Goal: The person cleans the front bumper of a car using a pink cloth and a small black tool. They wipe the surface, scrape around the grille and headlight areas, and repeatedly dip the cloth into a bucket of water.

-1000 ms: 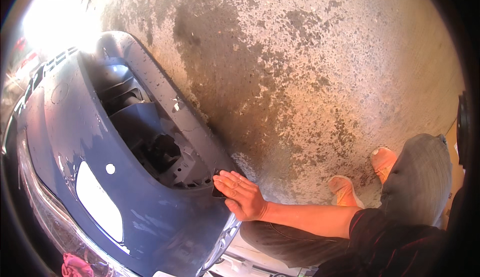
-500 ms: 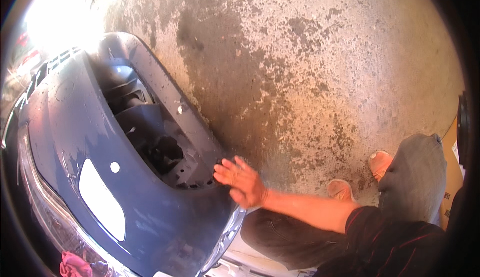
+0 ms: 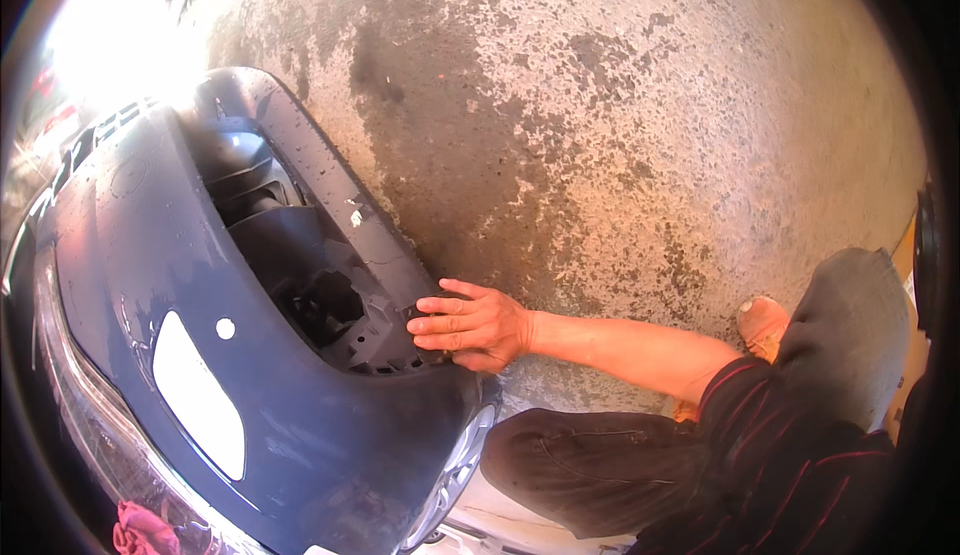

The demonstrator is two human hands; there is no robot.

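A dark blue-grey car bumper (image 3: 290, 385) fills the left side. It has a long opening with black plastic parts (image 3: 325, 305) inside, a bright white patch (image 3: 198, 390) with sharp edges and a small round white spot (image 3: 226, 329). My right hand (image 3: 478, 327) lies on the bumper's edge near the end of that opening, palm down. Its fingers are stretched out and slightly spread, pointing left, and it holds nothing. Some fingertips rest beside a row of small slots. My left hand is out of view.
Worn concrete floor (image 3: 600, 155) with dark stains stretches beyond the bumper. A crumpled pink cloth (image 3: 145, 530) lies at the lower left. My bent knees and an orange-toned shoe (image 3: 763, 323) are at the right, beside a cardboard piece (image 3: 905, 395). Strong glare whitens the upper left.
My right hand has moved up and slightly left, from hovering by the bumper's corner to resting on its edge. My knees have shifted a little.
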